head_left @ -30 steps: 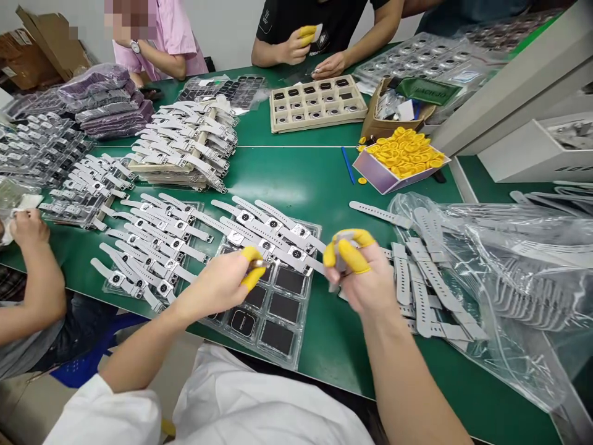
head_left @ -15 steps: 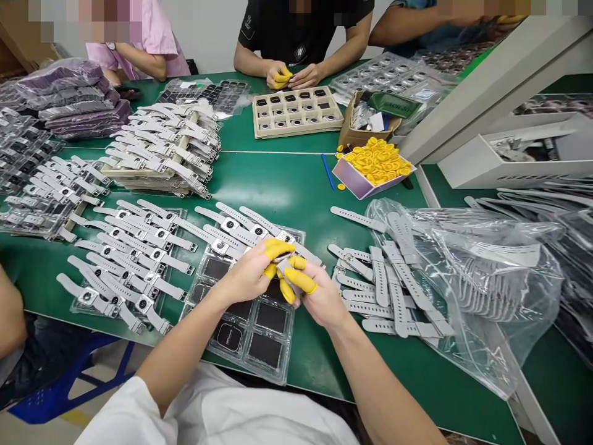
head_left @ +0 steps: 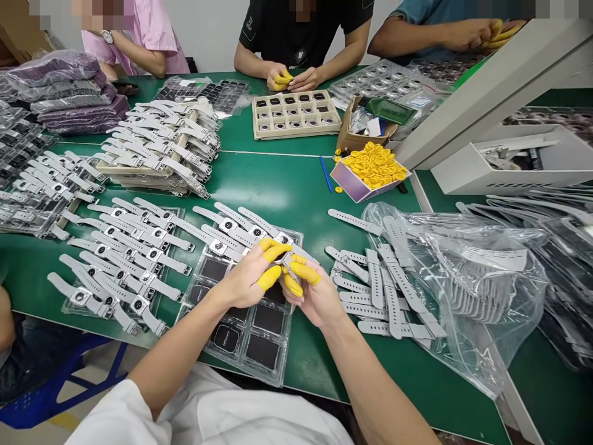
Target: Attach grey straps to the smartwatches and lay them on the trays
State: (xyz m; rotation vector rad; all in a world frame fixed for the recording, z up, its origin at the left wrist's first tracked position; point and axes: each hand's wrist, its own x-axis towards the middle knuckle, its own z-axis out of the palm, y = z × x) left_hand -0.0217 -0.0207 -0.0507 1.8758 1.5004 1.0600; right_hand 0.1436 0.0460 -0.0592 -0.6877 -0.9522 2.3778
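My left hand [head_left: 252, 272] and my right hand [head_left: 315, 289], both with yellow finger cots, are closed around a small smartwatch [head_left: 286, 261]. A grey strap piece shows between the fingers, though most of the watch is hidden by them. Beneath my hands lies a clear plastic tray [head_left: 254, 369] with square dark compartments. Strapped watches [head_left: 228, 225] lie across its far end. Close by my right hand is a loose pile of grey watch straps [head_left: 375, 278].
On the left are more strapped watches [head_left: 152, 253] and a tall stack of them [head_left: 162, 142]. A box of yellow finger cots [head_left: 370, 176] stands ahead, near a beige compartment tray [head_left: 296, 131]. A plastic bag of straps [head_left: 491, 284] lies right. Co-workers sit opposite.
My fingers have shifted on the watch, and its case edge now shows more between them. The view has moved slightly. At far right, a co-worker's hands have come further into view.
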